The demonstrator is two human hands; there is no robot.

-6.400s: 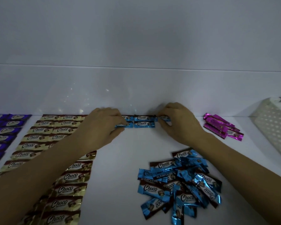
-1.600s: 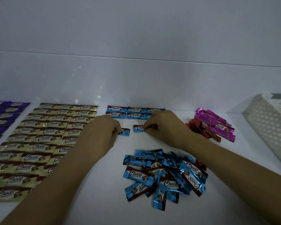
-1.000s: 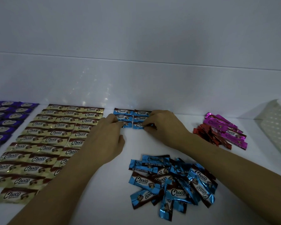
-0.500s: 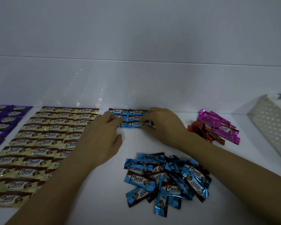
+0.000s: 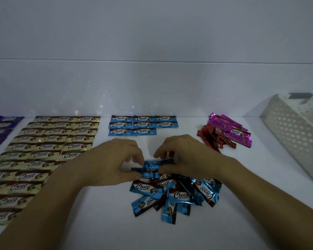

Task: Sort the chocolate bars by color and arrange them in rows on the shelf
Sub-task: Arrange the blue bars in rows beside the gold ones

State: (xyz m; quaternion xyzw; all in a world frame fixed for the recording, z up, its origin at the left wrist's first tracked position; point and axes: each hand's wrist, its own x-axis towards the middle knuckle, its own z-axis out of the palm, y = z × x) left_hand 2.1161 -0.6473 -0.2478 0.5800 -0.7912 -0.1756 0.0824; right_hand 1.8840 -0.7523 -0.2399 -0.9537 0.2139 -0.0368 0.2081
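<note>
Two crosswise blue bars (image 5: 156, 164) sit pinched in your fingers (image 5: 160, 154), one per hand, right hand (image 5: 186, 156) nearer the third row's (image 5: 132, 131) gap.

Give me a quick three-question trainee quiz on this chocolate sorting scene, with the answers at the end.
1. How many bars lie in the arranged blue rows?
2. True or false: the pink bars lie heaped, not in rows.
3. The left hand and right hand are at: A gold rows, B loose blue pile, C white basket.
Key: 1. eight; 2. true; 3. B.
</note>
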